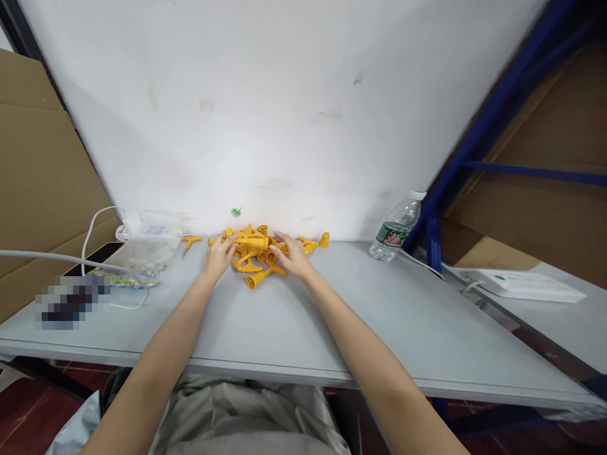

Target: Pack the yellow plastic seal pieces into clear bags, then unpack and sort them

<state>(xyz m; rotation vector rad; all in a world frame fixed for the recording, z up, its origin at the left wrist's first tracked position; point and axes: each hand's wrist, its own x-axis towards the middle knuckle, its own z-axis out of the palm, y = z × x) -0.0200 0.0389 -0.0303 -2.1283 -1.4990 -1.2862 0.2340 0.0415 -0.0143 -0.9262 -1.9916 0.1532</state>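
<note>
Had left hand [217, 258] and right hand [294, 256] at the yellow pieces [255, 244], heaped on the table [265, 335] against the wall [284, 126].

Read as handling the heap from both sides: bent left fingers round its left edge, spread right fingers and thumb at its right; could not tell about a firm grip in either. Judged fingertip work necessary to part such hooked, overlapping shapes. Noted smooth, plastic-looking surfaces, flared bells, ribbed stems; set apart at left, a corkscrew [191, 241] with T-shaped yellow handle and metal spiral, beside a crinkled clear bag [145, 256].
</note>
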